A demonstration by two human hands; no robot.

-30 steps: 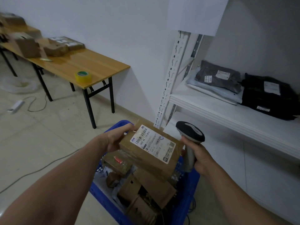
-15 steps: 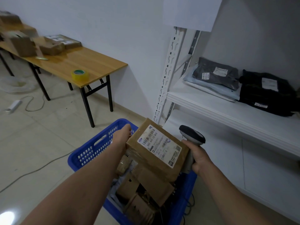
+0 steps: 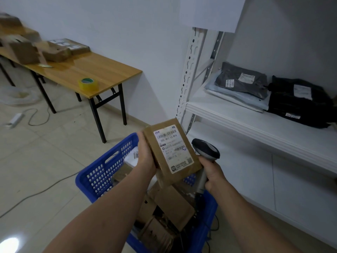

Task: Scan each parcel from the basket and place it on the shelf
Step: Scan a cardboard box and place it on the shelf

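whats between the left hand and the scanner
The cardboard parcel, label facing up. The left hand grips its left edge, and its right edge sits close beside the scanner held in the right hand. Head view shows it.

Parcel (image 3: 172, 148): label's small print blurred, unreadable.
Scanner (image 3: 206, 148): handle mostly hidden inside right hand (image 3: 212, 172).
Basket (image 3: 102, 176): near rim cut off by the bottom edge.
Boxes (image 3: 23, 52), table's far end: blurred.

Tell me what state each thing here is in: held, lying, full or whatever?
Blue basket: on the floor, holding more boxes.
Cardboard parcel: held above the basket by the left hand, label facing up.
Scanner: gripped by the right hand, beside the parcel.
Shelf: bearing bagged parcels, front edge bare.
Tape roll: lying flat on the wooden table.
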